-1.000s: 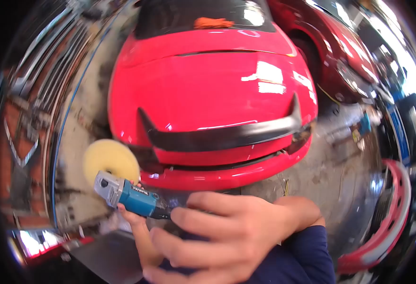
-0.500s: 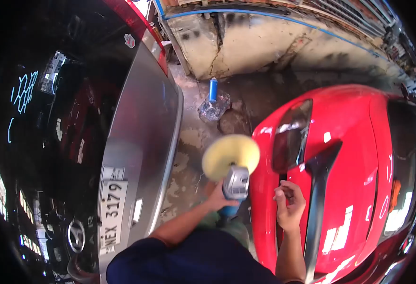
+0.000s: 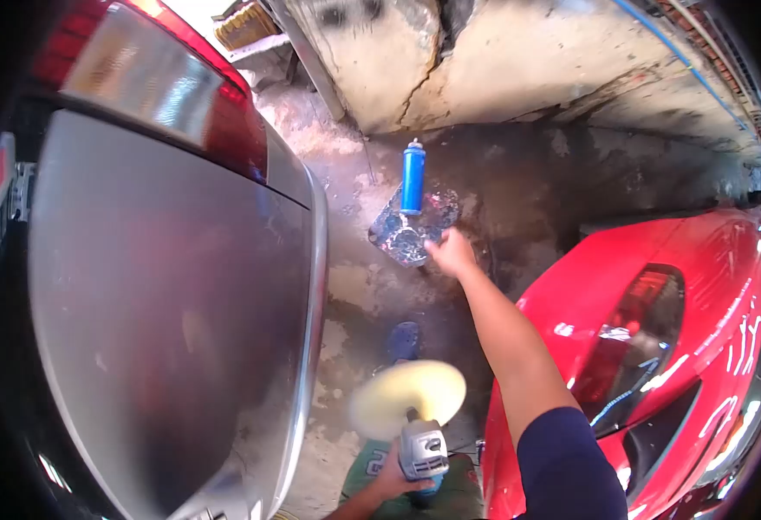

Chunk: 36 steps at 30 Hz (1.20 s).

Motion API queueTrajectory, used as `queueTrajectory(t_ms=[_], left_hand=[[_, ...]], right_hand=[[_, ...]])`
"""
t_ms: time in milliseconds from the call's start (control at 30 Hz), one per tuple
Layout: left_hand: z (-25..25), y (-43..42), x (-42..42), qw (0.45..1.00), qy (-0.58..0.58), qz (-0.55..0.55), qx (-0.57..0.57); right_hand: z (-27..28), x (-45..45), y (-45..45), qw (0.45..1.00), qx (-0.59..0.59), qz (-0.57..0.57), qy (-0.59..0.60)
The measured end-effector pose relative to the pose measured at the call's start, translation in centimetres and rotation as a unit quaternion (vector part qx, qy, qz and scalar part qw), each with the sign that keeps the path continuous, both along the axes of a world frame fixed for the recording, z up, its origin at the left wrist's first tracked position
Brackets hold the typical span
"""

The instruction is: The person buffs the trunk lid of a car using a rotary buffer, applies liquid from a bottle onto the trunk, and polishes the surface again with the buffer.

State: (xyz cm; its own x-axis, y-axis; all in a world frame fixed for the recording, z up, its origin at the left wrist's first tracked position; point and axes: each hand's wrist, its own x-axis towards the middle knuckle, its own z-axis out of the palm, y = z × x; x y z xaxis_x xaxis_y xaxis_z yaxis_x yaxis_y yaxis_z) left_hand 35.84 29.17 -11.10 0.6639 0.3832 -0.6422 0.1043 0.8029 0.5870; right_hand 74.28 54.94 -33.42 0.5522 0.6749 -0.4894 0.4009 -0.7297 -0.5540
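Down at the bottom, my left hand (image 3: 389, 478) is wrapped around the body of a power polisher (image 3: 426, 451). The round yellow pad (image 3: 408, 399) of the polisher faces away from me and looks blurred. My right hand (image 3: 454, 253) is stretched forward over the near right edge of a low, paint-spattered stool (image 3: 398, 238). Its thumb and fingers look apart, with nothing visible between them. Just beyond this hand, a blue bottle (image 3: 413, 179) with a pale nozzle stands upright on the stool.
On the left is a car's grey rear panel (image 3: 172, 303) with a red tail light (image 3: 237, 130). A red car (image 3: 571, 295) stands on the right. A cracked wall (image 3: 519, 61) closes off the back. One blue slipper (image 3: 404, 341) shows on the wet floor (image 3: 333, 303).
My right hand has moved from beside the red car forward to the stool. The view has shifted toward the stool and bottle. The polisher, still in my left hand, now appears lower.
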Motion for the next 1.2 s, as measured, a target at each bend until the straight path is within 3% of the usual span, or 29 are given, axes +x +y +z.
queueTrajectory(t_ms=[200,267,367,433,467,533,633,667,700,733,800,900,967,1033,1100,1167,1200], left_hand=[[-4.3,1.7,-0.9,0.996,0.054,-0.058,0.030],[-4.2,2.8,0.0,0.995,0.085,-0.048,-0.009],[-3.2,3.4,1.8,0.977,0.121,0.041,-0.172],[-2.2,1.4,0.3,0.979,0.109,0.039,-0.167],[-3.6,-0.3,-2.0,0.993,0.074,0.009,-0.096],[-4.8,-3.0,-5.7,0.999,0.039,-0.023,-0.021],[-5.3,-4.4,-10.8,0.996,0.082,-0.043,-0.004],[-3.8,-4.9,-11.8,0.989,0.082,-0.120,0.002],[0.3,-3.8,-9.2,0.999,0.010,-0.024,0.025],[3.8,-2.8,-7.3,0.995,-0.058,-0.051,0.058],[5.7,-3.1,-7.6,0.991,-0.060,-0.087,0.081],[8.5,-4.9,-9.1,0.982,-0.023,-0.113,0.147],[9.6,-5.4,-10.3,0.970,0.003,-0.127,0.209],[11.5,-6.3,-10.4,0.968,-0.010,-0.101,0.230],[16.1,-9.0,-9.0,0.990,-0.103,0.017,0.093],[18.1,-9.3,-7.8,0.987,-0.108,0.010,0.122],[18.8,-9.4,-7.3,0.984,-0.112,0.010,0.135]], right_hand=[[-6.7,-1.2,13.2,0.989,-0.047,-0.124,-0.060],[-10.5,-1.1,15.0,0.982,-0.044,-0.164,-0.082],[-9.0,-0.5,14.6,0.982,-0.057,-0.168,0.058],[-10.6,-0.3,11.7,0.949,0.014,-0.213,0.231],[-9.1,-0.9,9.6,0.922,0.089,-0.254,0.280],[-3.2,-1.7,3.6,0.902,0.138,-0.240,0.331],[9.3,-4.0,-8.6,0.851,0.234,-0.206,0.423],[21.3,-6.0,-18.5,0.836,0.275,-0.228,0.417],[24.4,-6.9,-24.0,0.816,0.314,-0.222,0.433],[29.5,-8.1,-28.9,0.770,0.375,-0.238,0.459],[39.2,-11.3,-40.0,0.736,0.455,-0.224,0.449],[52.4,-19.9,-58.2,0.708,0.532,-0.326,0.330],[57.9,-25.8,-70.2,0.668,0.601,-0.383,0.216],[62.6,-31.9,-82.0,0.651,0.618,-0.439,0.031],[67.9,-37.9,-91.6,0.603,0.598,-0.502,-0.161],[71.8,-41.0,-99.7,0.560,0.590,-0.526,-0.250],[73.3,-42.5,-103.6,0.571,0.566,-0.519,-0.290]])
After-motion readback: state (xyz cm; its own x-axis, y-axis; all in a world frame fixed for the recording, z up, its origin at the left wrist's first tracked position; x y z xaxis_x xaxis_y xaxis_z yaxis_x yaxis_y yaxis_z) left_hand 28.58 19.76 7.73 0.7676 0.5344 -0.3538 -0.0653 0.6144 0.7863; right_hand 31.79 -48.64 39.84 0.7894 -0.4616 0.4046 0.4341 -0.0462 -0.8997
